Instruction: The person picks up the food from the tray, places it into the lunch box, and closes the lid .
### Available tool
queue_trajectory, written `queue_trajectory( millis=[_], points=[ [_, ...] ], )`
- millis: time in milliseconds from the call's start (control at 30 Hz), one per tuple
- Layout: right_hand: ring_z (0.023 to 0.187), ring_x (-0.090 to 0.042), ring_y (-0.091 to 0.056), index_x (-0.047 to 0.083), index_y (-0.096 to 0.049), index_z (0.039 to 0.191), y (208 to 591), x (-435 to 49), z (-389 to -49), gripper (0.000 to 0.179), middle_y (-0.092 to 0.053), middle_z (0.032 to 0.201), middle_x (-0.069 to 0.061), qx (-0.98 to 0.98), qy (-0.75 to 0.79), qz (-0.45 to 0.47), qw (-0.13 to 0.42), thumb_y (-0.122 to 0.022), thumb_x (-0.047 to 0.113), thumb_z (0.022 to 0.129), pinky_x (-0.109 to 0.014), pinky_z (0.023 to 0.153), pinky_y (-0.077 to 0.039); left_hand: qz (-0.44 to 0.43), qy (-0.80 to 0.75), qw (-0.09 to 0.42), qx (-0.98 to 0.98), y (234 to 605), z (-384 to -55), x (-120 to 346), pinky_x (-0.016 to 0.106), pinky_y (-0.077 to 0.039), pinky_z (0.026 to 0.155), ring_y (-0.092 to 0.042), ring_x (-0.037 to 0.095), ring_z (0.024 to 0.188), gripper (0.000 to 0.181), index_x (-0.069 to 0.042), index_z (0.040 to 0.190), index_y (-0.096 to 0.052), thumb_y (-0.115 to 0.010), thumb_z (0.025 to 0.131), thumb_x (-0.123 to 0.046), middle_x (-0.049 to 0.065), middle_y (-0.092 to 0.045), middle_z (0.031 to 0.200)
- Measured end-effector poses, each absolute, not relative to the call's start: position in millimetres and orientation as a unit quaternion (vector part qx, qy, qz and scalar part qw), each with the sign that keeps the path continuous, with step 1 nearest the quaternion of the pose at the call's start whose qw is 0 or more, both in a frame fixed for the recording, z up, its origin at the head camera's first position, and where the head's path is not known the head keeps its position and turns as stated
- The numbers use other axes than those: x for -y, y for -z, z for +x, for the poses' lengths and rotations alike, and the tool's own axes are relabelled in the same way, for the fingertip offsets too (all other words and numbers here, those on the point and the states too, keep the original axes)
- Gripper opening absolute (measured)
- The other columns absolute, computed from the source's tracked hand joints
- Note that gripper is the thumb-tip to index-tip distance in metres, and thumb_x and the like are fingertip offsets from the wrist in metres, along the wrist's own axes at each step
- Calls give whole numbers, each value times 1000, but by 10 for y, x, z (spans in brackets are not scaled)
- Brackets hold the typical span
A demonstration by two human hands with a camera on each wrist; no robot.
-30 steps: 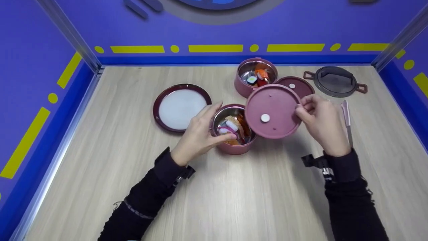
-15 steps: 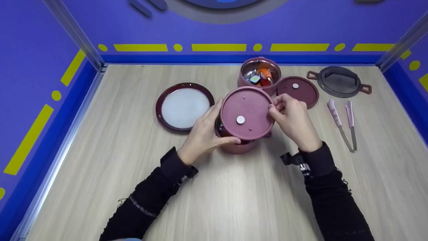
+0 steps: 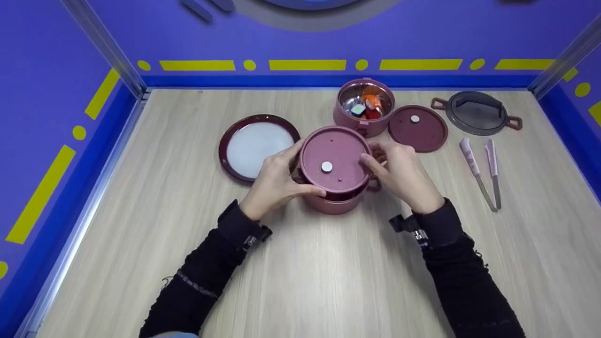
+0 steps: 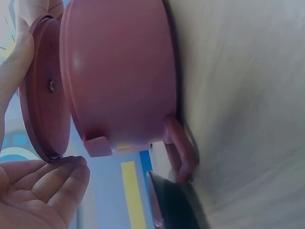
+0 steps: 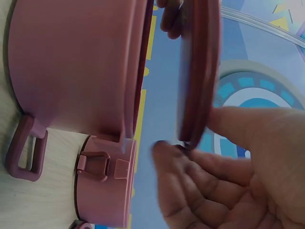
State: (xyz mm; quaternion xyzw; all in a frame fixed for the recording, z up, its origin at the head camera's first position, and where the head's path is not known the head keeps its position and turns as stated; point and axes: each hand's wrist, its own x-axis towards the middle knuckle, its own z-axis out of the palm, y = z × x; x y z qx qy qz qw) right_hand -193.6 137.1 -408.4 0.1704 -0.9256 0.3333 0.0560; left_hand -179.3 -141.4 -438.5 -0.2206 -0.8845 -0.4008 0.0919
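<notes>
In the head view a round pink lid (image 3: 335,159) with a white knob hangs slightly tilted over a pink pot (image 3: 332,205). The left wrist view shows a gap between the lid (image 4: 47,90) and the pot's rim. My right hand (image 3: 399,171) pinches the lid's right edge, thumb on top and fingers beneath. On the other side, my left hand (image 3: 274,185) spans the lid's edge, thumb at the near side and fingers farther back, touching the rim. What lies inside this pot is hidden under the lid.
A second pink pot (image 3: 347,123) with colourful food pieces stands behind, beside a dark red lid (image 3: 420,136). A grey lid with two brown handles (image 3: 476,115) lies back right, pink-handled tongs (image 3: 493,164) in front of it. A dark-rimmed plate (image 3: 227,162) is at left.
My right hand has brought the pink lid leftward and lower, over the front pot, covering the food inside. My left hand stayed at the pot's left and now touches the lid's edge.
</notes>
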Motion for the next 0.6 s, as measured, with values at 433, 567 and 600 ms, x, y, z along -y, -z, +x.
queue_trajectory(
  millis=[433,567,600],
  points=[
    [96,-19,-67,10,-70,121,4124,-1476,-1919,51,-75,103,-1,915,-294,263,-80,-78,47,88,-38,82,-52,-185,382,34,905,4440,-1762,1402,35,-50,108,-65,18,123,116,-12,153,-47,-93,58,-61,7,-68,137],
    [88,-18,-63,10,-70,119,4111,-1479,-1913,51,-73,98,0,919,-282,261,-88,-80,46,86,-34,78,-48,-168,374,16,912,4440,-1750,1398,36,-49,110,-64,20,126,119,-11,153,-46,-93,56,-62,8,-66,139],
    [88,-17,-63,9,-70,119,4109,-1479,-1911,51,-73,97,0,920,-279,260,-90,-81,46,86,-34,78,-48,-165,373,10,913,4440,-1747,1394,36,-48,111,-63,21,127,120,-10,153,-46,-93,55,-63,8,-66,139]
  ],
)
